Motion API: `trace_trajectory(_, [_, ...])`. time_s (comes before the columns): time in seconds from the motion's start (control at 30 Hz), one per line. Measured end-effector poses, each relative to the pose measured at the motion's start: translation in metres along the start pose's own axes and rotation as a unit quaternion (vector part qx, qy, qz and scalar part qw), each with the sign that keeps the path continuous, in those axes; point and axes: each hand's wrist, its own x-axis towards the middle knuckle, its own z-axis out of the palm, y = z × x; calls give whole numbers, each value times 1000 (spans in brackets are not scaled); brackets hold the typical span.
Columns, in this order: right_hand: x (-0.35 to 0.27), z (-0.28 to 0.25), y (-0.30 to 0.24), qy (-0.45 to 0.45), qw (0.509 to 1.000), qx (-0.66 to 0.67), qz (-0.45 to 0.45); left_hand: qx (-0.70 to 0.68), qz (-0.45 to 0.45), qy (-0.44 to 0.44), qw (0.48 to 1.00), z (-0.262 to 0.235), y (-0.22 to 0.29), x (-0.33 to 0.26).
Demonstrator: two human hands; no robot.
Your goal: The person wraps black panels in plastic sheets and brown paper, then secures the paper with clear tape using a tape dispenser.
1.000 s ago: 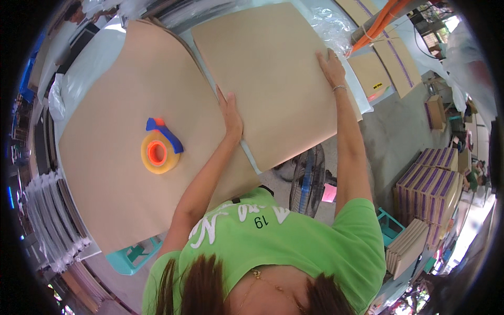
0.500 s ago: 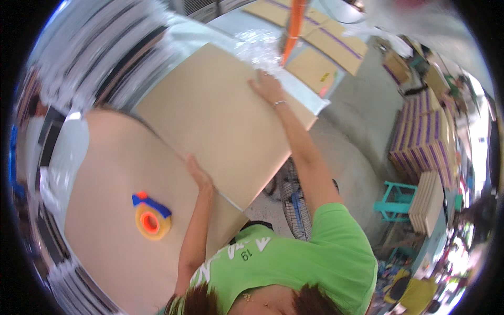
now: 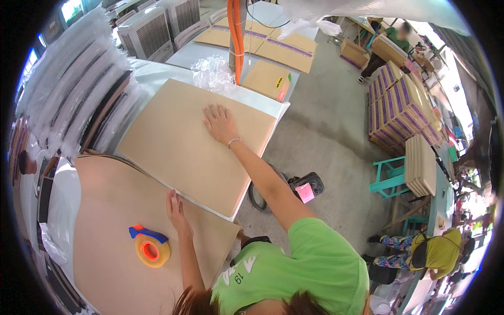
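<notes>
My right hand (image 3: 219,125) lies flat with spread fingers on a large brown cardboard panel (image 3: 194,157). My left hand (image 3: 179,214) is beside the panel's near-left edge, fingers stretched out and nothing held; whether its fingertips touch the edge I cannot tell. Below that hand, another wide brown sheet (image 3: 115,210) covers the table, its far edge lifted in a slight curve. On this sheet rests a blue and orange tape dispenser with a roll of yellowish tape (image 3: 163,255).
Plastic-wrapped panels (image 3: 79,79) stand in a row at the left. Crumpled clear plastic (image 3: 212,72) and a flat carton (image 3: 266,80) lie beyond the panel, near orange cables on a post (image 3: 237,42). Right: stacked cartons (image 3: 401,105), a turquoise stool (image 3: 388,177) and two other people.
My right hand has slid from the panel's far edge inward onto its surface. My left hand stays near the panel's near-left edge. The whole view has shifted, showing more of the room.
</notes>
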Motion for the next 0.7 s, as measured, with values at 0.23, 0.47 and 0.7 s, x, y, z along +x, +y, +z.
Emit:
trace_trajectory(0.23, [-69, -31, -42, -7, 1000, 0, -16, -13, -20, 31, 999, -92, -11, -160])
trace_trajectory(0.47, [-150, -68, -151, -145, 974, 170, -25, -160, -13, 363, 918, -276, -85, -359])
trace_trajectory(0.7, [-265, -164, -323, -262, 784, 563, -22, -259, 129, 544, 788, -355, -94, -556])
